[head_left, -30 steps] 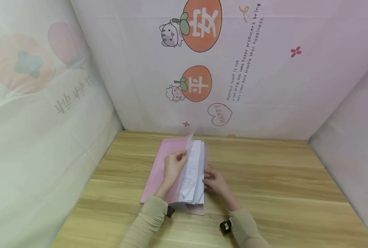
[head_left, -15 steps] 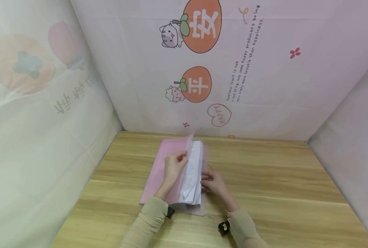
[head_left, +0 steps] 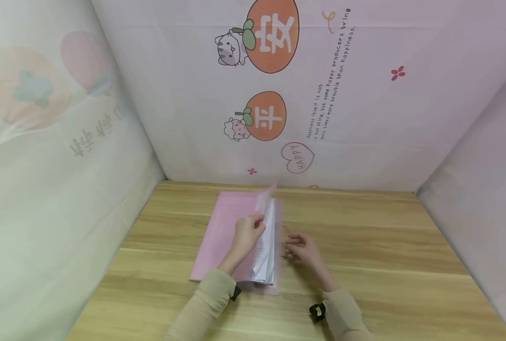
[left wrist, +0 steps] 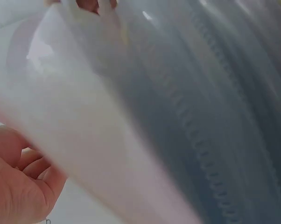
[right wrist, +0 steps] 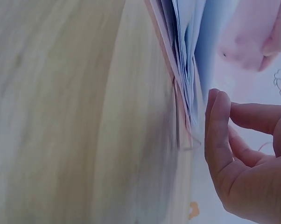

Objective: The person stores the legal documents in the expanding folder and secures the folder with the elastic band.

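A pink translucent folder (head_left: pixel 223 222) lies on the wooden table, its front cover partly raised. My left hand (head_left: pixel 247 234) pinches the free edge of that cover between thumb and curled fingers. White printed papers (head_left: pixel 270 251) show under the cover. In the left wrist view, clear plastic sleeves (left wrist: pixel 201 130) fan out beside the hand. Just right of the folder, apart from it, my right hand (head_left: pixel 304 248) hovers with loosely bent fingers and nothing visible between them. A thin looped cord (right wrist: pixel 193 148) hangs from the folder's edge in the right wrist view.
The wooden tabletop (head_left: pixel 363 265) extends on both sides of the folder. Printed fabric walls (head_left: pixel 355 156) enclose it at the back, left and right. Black wrist devices (head_left: pixel 317 312) sit at both cuffs.
My right hand has left the papers' edge and moved right. The left hand has swung the cover to the right, over more of the papers. The papers have shifted slightly left into the folder.
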A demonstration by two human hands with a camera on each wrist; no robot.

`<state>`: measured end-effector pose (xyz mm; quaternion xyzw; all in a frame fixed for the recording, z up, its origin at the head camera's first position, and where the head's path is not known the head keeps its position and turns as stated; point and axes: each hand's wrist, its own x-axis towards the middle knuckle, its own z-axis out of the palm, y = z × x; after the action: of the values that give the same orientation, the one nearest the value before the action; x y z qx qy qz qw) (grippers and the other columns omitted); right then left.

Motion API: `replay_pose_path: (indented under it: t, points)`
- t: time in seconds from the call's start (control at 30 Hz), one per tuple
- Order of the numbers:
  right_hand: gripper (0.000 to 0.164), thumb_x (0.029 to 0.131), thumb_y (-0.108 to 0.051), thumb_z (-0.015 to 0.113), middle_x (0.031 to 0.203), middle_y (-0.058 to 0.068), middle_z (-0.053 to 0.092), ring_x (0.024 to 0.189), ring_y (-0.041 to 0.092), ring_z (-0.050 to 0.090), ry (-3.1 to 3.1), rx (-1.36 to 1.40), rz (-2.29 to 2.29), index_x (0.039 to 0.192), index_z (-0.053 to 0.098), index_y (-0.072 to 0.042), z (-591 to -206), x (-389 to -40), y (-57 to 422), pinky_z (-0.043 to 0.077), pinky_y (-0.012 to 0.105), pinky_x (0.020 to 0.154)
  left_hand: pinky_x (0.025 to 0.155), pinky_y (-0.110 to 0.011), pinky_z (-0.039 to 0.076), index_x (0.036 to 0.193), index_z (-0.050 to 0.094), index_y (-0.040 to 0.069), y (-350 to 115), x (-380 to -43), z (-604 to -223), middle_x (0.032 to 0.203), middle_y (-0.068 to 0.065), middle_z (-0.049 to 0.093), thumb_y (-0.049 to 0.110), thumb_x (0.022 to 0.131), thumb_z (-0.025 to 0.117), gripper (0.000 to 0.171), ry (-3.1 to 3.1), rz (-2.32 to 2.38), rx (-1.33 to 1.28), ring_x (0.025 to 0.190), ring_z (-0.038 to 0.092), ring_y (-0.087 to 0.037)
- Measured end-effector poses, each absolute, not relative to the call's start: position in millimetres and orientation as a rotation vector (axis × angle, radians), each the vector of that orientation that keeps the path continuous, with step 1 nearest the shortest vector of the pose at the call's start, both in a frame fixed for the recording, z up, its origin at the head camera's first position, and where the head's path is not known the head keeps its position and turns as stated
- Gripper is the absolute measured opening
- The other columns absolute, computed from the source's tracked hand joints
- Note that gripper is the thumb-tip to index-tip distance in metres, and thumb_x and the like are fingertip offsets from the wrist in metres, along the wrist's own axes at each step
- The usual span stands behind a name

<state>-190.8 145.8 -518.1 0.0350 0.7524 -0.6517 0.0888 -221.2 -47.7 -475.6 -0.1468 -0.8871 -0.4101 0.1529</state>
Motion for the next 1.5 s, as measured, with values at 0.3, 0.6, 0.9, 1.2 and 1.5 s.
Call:
replay_pose_path:
  t: [0.3, 0.6, 0.9, 1.2, 1.5]
  points:
    - [0.041, 0.094, 0.005, 0.055, 0.124, 0.039, 0.055, 0.077, 0.012, 0.068, 2.261, 0.173, -1.911, 0.132, 0.045, 0.016, -518.8, -191.4, 162.2, 0.061, 0.024, 0.069, 0.045, -0.011, 0.022, 0.061, 0.057, 0.0, -34.4, -226.0, -494.4, 0.052, -0.004, 0.05, -0.005, 0.082, 0.058, 0.022, -2.681, -0.966, -0.572, 0.048, 0.029, -0.003]
    - [0.043, 0.096, -0.003, 0.054, 0.128, 0.037, 0.055, 0.078, 0.014, 0.069, 2.337, 0.226, -1.795, 0.135, 0.045, 0.014, -516.9, -192.3, 172.3, 0.062, 0.024, 0.07, 0.046, -0.015, 0.03, 0.056, 0.049, 0.01, -21.9, -223.9, -507.5, 0.051, 0.003, 0.046, 0.0, 0.086, 0.062, 0.033, -2.82, -0.695, -0.583, 0.049, 0.036, -0.006]
    - [0.046, 0.097, -0.01, 0.053, 0.109, 0.027, 0.067, 0.078, 0.016, 0.069, 2.326, 0.223, -1.667, 0.135, 0.045, 0.015, -516.3, -194.9, 173.1, 0.063, 0.03, 0.071, 0.044, -0.022, 0.037, 0.063, 0.055, 0.006, -19.1, -226.1, -533.9, 0.055, -0.004, 0.054, -0.007, 0.073, 0.055, 0.017, -2.643, -0.459, -0.744, 0.049, 0.046, -0.014]
    - [0.047, 0.098, -0.011, 0.051, 0.103, 0.026, 0.069, 0.076, 0.012, 0.068, 2.229, 0.189, -1.672, 0.134, 0.044, 0.019, -518.6, -202.6, 172.0, 0.062, 0.026, 0.069, 0.052, -0.016, 0.042, 0.077, 0.066, 0.012, -13.7, -212.9, -511.9, 0.072, 0.001, 0.066, 0.008, 0.083, 0.068, 0.007, -2.943, -0.05, -0.926, 0.061, 0.054, -0.008]
    - [0.033, 0.1, -0.016, 0.053, 0.083, 0.007, 0.067, 0.071, 0.009, 0.06, 2.267, 0.121, -1.581, 0.115, 0.062, 0.012, -518.9, -203.6, 169.8, 0.055, 0.018, 0.064, 0.102, -0.032, 0.054, 0.134, 0.057, 0.005, -43.5, -218.9, -517.6, 0.132, -0.013, 0.065, 0.017, 0.101, 0.049, 0.036, -2.918, -0.07, -1.221, 0.119, 0.065, -0.023]
